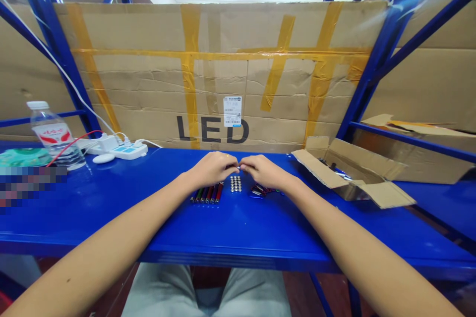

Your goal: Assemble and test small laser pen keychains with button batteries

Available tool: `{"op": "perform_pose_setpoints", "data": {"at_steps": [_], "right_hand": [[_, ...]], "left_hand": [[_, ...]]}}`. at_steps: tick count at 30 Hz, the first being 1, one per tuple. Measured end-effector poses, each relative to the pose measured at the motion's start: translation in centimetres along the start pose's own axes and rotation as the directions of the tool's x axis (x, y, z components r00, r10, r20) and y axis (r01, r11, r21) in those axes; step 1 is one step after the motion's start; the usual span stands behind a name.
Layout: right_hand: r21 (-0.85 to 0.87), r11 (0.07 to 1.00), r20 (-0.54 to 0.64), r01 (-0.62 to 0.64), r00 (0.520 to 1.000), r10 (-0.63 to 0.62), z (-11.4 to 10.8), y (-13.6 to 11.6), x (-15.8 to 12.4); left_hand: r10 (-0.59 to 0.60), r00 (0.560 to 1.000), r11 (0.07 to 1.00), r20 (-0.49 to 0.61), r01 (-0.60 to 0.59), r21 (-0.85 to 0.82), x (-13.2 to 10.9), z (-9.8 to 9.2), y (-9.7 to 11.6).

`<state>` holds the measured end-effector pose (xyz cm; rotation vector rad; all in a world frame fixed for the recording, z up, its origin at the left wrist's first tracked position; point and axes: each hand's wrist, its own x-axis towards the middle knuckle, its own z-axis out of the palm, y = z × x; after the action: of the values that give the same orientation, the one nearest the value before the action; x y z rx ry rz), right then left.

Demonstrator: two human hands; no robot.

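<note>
My left hand [215, 166] and my right hand [261, 169] meet fingertip to fingertip above the blue tabletop, both pinched closed. Whatever is between their fingers is tiny and mostly hidden. Just below the fingertips, small round silver pieces [235, 184], resembling button cells, stand in a tidy grid. A row of slim metallic tubes [206, 194] in red, green and dark tones lies under my left hand and wrist. Beneath my right hand rests a loose heap of small coloured metallic parts [260, 190], partly covered by the hand.
An open cardboard box [345, 168] with metallic pieces inside stands on the right. At the left are a water bottle [55, 138], a white power strip [128, 150] with cables, and a white oval object [103, 158]. A large taped carton [156, 89] walls the back.
</note>
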<state>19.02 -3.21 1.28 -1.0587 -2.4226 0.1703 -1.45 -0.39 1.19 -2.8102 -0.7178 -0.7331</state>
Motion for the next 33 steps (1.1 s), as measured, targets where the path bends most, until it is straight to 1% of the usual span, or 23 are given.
{"op": "perform_pose_setpoints", "data": {"at_steps": [3,5,8,11,15,19,23,25,27,30,33], "right_hand": [[0.02,0.999,-0.004,-0.029,1.0,0.029,-0.1,0.1,0.0],[0.025,0.999,-0.009,-0.024,1.0,0.025,-0.1,0.2,0.1],[0.027,1.0,-0.024,0.001,1.0,0.0,0.0,0.5,0.1],[0.027,0.999,-0.051,0.032,0.998,-0.03,0.0,0.7,0.0],[0.018,0.998,-0.114,0.066,0.992,-0.063,0.2,1.0,-0.2],[0.014,0.993,-0.185,0.116,0.976,-0.111,0.4,1.5,-0.2],[0.041,0.985,-0.211,0.166,0.965,-0.153,0.2,1.3,-0.1],[0.053,0.983,-0.208,0.175,0.965,-0.161,0.0,1.0,-0.2],[0.057,0.983,-0.196,0.172,0.968,-0.158,-0.1,0.6,-0.2],[0.057,0.987,-0.191,0.153,0.972,-0.139,-0.1,0.2,-0.2],[0.065,0.99,-0.209,0.126,0.972,-0.11,0.0,0.0,-0.1]], "left_hand": [[-0.021,1.0,1.0,0.004,0.021,-0.003,0.1,0.0,0.0],[-0.028,1.0,1.0,0.007,0.028,-0.01,0.1,0.0,-0.1],[-0.039,0.999,0.999,0.005,0.039,-0.033,0.1,0.0,0.0],[-0.074,0.997,0.994,-0.015,0.073,-0.085,0.2,-0.2,0.2],[-0.113,0.992,0.979,-0.054,0.102,-0.175,0.2,-0.6,0.6],[-0.124,0.991,0.96,-0.042,0.109,-0.259,0.1,-0.5,0.4],[-0.134,0.99,0.944,-0.035,0.116,-0.31,0.0,-0.3,0.3],[-0.113,0.993,0.95,-0.046,0.095,-0.298,-0.1,-0.2,0.4],[-0.064,0.996,0.968,-0.065,0.046,-0.246,-0.2,0.0,0.5],[0.026,0.994,0.993,-0.107,-0.038,-0.116,-0.3,0.3,0.5],[0.106,0.984,0.994,-0.141,-0.106,0.01,-0.3,0.5,0.4]]}}
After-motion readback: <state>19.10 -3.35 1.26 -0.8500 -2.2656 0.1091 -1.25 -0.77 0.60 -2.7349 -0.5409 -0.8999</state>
